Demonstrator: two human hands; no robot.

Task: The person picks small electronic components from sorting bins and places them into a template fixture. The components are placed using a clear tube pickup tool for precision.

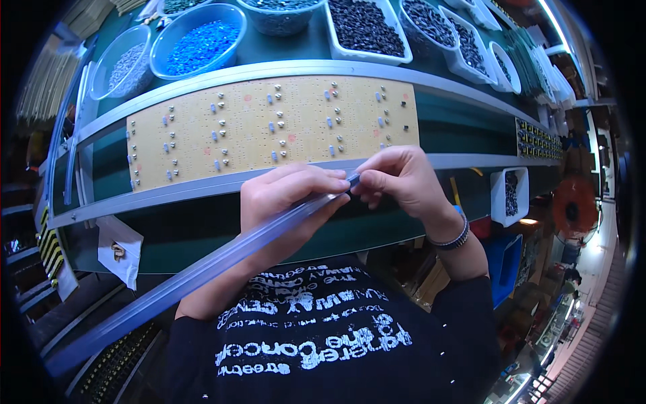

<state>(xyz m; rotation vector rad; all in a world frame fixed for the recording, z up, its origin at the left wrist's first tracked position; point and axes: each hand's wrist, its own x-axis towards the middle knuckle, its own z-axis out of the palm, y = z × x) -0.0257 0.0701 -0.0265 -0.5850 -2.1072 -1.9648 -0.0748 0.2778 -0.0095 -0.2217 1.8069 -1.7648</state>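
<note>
A long clear plastic component tube (202,271) slants from the lower left up to the middle of the view. My left hand (286,198) is closed around it near its upper end. At that end my right hand (397,178) pinches with thumb and forefinger, close to a small dark piece (352,180) at the tube's mouth. Whether the fingers hold this piece or only touch it, I cannot tell. Just beyond both hands lies a tan circuit board panel (249,128) with rows of small blue and silvery parts, set between two metal rails (202,186).
Behind the rails stand a blue bowl of blue parts (156,64), a clear bowl of grey parts (95,84) and a white tray of black parts (342,55). A small white tray (498,195) sits at the right, above a blue bin (506,266). Another populated board (538,141) rests farther along the rails.
</note>
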